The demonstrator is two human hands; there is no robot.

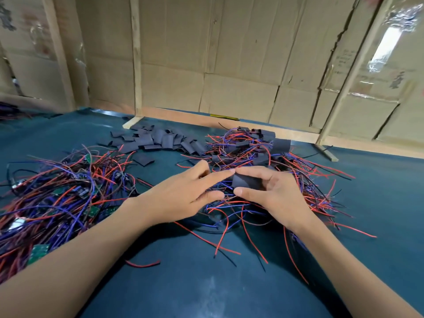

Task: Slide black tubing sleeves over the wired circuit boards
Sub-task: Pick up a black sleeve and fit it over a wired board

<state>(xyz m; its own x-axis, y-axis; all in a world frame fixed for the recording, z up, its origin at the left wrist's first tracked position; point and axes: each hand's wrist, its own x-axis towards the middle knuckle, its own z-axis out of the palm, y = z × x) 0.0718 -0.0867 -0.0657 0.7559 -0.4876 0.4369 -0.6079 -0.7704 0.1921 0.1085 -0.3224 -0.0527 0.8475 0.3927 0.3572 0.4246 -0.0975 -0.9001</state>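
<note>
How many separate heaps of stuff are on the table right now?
3: bare wired boards at the left, loose black sleeves at the back middle, and sleeved boards at the right behind the hands. Another dark heap at the far left edge is too blurred to tell.

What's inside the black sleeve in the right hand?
Not visible. The right hand pinches the black sleeve; its opaque wall hides the inside. Blue wires run out its left end toward the left hand.

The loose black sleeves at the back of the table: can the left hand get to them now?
Probably yes. The left hand holds nothing, and only bare table lies between it and the loose sleeves.
</note>
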